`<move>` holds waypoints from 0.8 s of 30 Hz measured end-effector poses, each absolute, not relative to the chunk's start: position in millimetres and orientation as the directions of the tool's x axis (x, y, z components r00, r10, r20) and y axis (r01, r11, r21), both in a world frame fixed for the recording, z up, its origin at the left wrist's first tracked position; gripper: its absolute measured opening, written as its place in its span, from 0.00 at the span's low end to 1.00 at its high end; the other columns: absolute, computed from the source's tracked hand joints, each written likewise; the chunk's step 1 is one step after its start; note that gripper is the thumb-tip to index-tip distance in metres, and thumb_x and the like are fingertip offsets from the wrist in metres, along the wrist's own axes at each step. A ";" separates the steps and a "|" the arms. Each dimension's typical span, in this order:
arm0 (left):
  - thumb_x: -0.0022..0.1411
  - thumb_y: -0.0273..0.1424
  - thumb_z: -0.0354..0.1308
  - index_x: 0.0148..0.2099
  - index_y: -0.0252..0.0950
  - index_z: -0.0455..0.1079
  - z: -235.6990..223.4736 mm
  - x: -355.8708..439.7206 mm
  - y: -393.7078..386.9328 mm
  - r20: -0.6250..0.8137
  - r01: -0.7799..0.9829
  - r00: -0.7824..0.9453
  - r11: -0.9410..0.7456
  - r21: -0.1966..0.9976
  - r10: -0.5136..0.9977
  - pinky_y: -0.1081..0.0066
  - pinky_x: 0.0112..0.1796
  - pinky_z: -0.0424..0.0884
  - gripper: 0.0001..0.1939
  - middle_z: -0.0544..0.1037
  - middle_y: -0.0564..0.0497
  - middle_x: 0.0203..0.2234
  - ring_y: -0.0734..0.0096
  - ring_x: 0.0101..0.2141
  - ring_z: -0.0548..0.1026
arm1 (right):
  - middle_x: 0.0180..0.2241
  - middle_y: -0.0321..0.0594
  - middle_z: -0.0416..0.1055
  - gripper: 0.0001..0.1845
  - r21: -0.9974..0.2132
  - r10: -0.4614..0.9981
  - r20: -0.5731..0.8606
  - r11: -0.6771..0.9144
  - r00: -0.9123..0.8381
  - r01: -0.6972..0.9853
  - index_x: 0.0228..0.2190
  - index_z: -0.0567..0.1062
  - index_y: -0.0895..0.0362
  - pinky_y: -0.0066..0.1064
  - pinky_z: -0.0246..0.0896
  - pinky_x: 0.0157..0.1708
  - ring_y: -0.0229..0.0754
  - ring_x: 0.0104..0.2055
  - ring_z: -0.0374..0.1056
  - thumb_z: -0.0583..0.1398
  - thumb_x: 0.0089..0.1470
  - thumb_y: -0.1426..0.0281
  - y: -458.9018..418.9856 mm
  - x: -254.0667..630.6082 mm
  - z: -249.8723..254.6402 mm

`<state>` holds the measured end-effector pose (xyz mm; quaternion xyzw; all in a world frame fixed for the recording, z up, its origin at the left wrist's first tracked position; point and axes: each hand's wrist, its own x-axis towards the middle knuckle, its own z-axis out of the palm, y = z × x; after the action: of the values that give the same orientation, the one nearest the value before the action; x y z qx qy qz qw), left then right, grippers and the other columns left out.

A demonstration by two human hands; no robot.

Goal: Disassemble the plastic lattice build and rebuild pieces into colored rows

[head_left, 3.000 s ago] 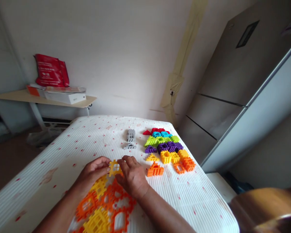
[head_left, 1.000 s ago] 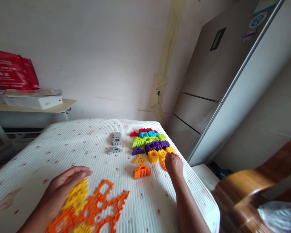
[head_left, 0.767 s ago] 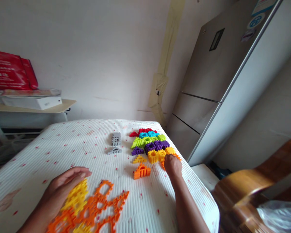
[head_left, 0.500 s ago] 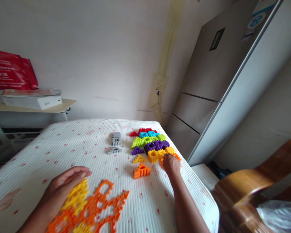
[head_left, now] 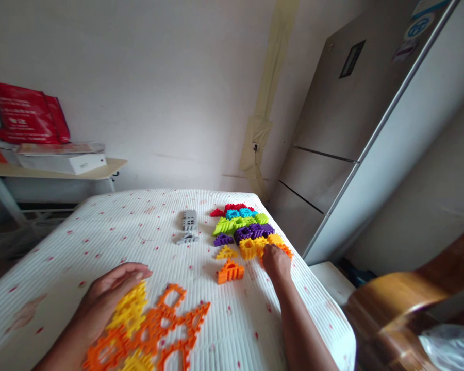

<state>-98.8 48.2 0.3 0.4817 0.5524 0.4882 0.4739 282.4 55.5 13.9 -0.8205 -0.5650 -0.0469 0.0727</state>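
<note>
Blocks [head_left: 286, 251] at right hand [head_left: 277, 263], red bag [head_left: 28, 117], contents hidden

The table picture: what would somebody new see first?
Probably the bright rows of toy pieces, red to orange, on the right of the table, with the right hand at the orange ones. Next, flat orange and yellow pieces lie by the left hand. Far left, behind the table, a red bag stands out.
</note>
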 end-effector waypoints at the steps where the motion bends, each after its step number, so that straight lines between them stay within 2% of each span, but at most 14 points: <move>1: 0.45 0.44 0.63 0.36 0.38 0.71 -0.5 -99.7 48.6 -0.049 0.066 -0.083 0.054 0.996 0.995 0.73 0.38 0.72 0.18 0.82 0.48 0.32 0.59 0.40 0.77 | 0.34 0.47 0.74 0.16 -0.065 0.921 0.159 -0.350 0.356 0.935 0.33 0.75 0.58 0.30 0.57 0.28 0.45 0.35 0.72 0.48 0.56 0.75 54.8 282.2 14.1; 4: 0.47 0.44 0.62 0.36 0.38 0.71 0.6 -104.4 49.1 -0.008 0.095 -0.089 0.016 0.995 0.996 0.71 0.37 0.72 0.17 0.82 0.48 0.31 0.59 0.38 0.78 | 0.33 0.47 0.74 0.16 -0.057 0.920 0.170 -0.348 0.352 0.936 0.32 0.75 0.58 0.29 0.53 0.25 0.45 0.33 0.71 0.48 0.57 0.75 52.5 281.7 15.1; 6: 0.48 0.44 0.59 0.35 0.37 0.71 3.1 -109.7 49.5 0.037 0.196 -0.101 -0.017 0.981 0.994 0.69 0.36 0.72 0.17 0.81 0.48 0.30 0.60 0.36 0.78 | 0.31 0.45 0.74 0.15 -0.059 0.913 0.215 -0.343 0.347 0.938 0.30 0.75 0.58 0.27 0.50 0.24 0.43 0.31 0.71 0.49 0.56 0.74 50.8 281.7 15.9; 10: 0.46 0.43 0.58 0.32 0.37 0.72 3.9 -123.5 52.6 0.080 0.432 -0.114 -0.023 0.902 0.990 0.68 0.33 0.70 0.15 0.78 0.50 0.25 0.61 0.31 0.76 | 0.30 0.41 0.73 0.12 -0.094 0.851 0.447 -0.262 0.275 0.961 0.28 0.75 0.57 0.26 0.45 0.22 0.38 0.28 0.67 0.51 0.54 0.74 47.1 279.6 18.7; 13: 0.39 0.38 0.61 0.32 0.38 0.74 -2.5 -131.9 55.5 0.073 0.489 -0.117 -0.006 0.872 0.990 0.68 0.35 0.70 0.15 0.79 0.50 0.29 0.59 0.34 0.75 | 0.29 0.39 0.73 0.12 -0.099 0.738 0.659 -0.105 0.144 0.990 0.30 0.76 0.57 0.26 0.47 0.23 0.36 0.28 0.66 0.52 0.53 0.74 44.7 272.9 21.1; 16: 0.36 0.36 0.62 0.34 0.38 0.75 -10.6 -135.9 56.6 0.050 0.504 -0.084 -0.001 0.864 0.995 0.69 0.36 0.70 0.18 0.79 0.50 0.32 0.58 0.36 0.76 | 0.28 0.39 0.73 0.13 -0.052 0.624 0.781 0.070 -0.003 0.996 0.31 0.76 0.57 0.25 0.50 0.25 0.36 0.28 0.66 0.51 0.55 0.74 43.4 260.6 23.6; 20: 0.36 0.37 0.61 0.34 0.38 0.75 -17.4 -136.2 56.6 0.015 0.506 -0.085 0.030 0.862 0.996 0.68 0.35 0.70 0.18 0.79 0.52 0.28 0.57 0.34 0.77 | 0.28 0.39 0.72 0.12 -0.018 0.545 0.826 0.282 -0.145 0.959 0.31 0.74 0.58 0.25 0.54 0.29 0.36 0.29 0.67 0.51 0.56 0.75 41.1 237.3 28.3; 24: 0.36 0.34 0.60 0.32 0.37 0.75 -21.3 -135.0 61.1 -0.002 0.492 -0.140 0.071 0.867 0.990 0.67 0.33 0.69 0.16 0.78 0.52 0.24 0.57 0.31 0.76 | 0.29 0.41 0.72 0.12 -0.058 0.539 0.809 0.474 -0.237 0.879 0.32 0.73 0.59 0.26 0.59 0.31 0.37 0.31 0.67 0.50 0.56 0.77 34.5 208.5 33.4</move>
<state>-135.0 61.1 -21.3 0.5671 0.6536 0.3777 0.3294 208.5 34.5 33.4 -0.4676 -0.7577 -0.2106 0.4036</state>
